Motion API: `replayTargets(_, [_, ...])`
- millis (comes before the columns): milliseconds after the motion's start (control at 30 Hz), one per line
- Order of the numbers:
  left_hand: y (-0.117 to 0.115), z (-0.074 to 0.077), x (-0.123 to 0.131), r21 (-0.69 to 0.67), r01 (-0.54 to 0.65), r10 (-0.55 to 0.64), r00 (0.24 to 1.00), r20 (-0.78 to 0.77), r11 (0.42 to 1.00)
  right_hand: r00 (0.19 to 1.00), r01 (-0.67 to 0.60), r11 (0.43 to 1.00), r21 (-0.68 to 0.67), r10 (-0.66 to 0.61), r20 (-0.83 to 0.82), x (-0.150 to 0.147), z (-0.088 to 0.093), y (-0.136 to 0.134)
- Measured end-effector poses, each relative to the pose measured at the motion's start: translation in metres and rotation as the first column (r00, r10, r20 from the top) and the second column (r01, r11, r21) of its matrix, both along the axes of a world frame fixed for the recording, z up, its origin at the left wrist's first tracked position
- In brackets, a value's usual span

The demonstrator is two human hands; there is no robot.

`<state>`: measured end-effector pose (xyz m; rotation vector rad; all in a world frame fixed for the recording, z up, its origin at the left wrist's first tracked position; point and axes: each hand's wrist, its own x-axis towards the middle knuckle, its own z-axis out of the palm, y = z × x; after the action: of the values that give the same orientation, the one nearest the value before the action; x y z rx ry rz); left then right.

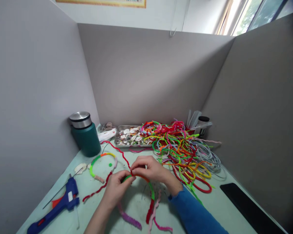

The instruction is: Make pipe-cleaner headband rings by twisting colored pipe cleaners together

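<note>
My left hand (pixel 117 188) and my right hand (pixel 150 169) meet over the pale green table (pixel 210 204), both pinched on a headband wrapped in fuzzy pipe cleaners (pixel 150 191), green, orange, red and purple along its arc. A long wavy red pipe cleaner (pixel 117 150) runs from the pinch point back toward the tray and another red length (pixel 97 190) trails left of my left hand. My right arm wears a blue sleeve.
A second, finished-looking wrapped headband (pixel 100 161) lies to the left. A blue glue gun (pixel 58 206), a green flask (pixel 85 135), a metal tray of shells (pixel 130 136), a heap of colourful pipe cleaners and bands (pixel 183 149), a black phone (pixel 249 208). Grey partition walls enclose the desk.
</note>
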<state>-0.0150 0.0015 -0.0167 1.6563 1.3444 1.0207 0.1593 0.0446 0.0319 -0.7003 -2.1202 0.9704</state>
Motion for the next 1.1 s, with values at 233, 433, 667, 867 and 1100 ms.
replayTargets(233, [-0.001, -0.002, -0.001, 0.065, 0.005, -0.005, 1.000, -0.012, 0.998, 0.994, 0.044, 0.999, 0.007, -0.045, 0.102, -0.002, 0.002, -0.004])
replayTargets(433, [-0.004, 0.004, 0.001, 0.153, 0.051, -0.041, 0.997, -0.069, 0.987, 0.982, 0.156, 0.975, -0.159, -0.136, 0.128, -0.013, -0.009, -0.007])
replayTargets(667, [-0.006, 0.009, 0.002, 0.210, 0.055, -0.027, 0.991, -0.135, 0.976, 0.991, 0.074, 0.883, -0.463, -0.117, -0.064, -0.017, -0.014, -0.003])
replayTargets(867, [-0.009, 0.010, 0.001, 0.272, 0.072, -0.033, 0.989, -0.147, 0.960, 0.959, -0.081, 0.717, -0.693, -0.134, -0.251, -0.015, -0.011, -0.002])
replayTargets(1100, [-0.012, 0.012, 0.002, 0.365, 0.078, -0.021, 0.988, -0.156, 0.928, 0.920, -0.191, 0.527, -0.828, -0.199, -0.338, -0.019, -0.023, -0.001])
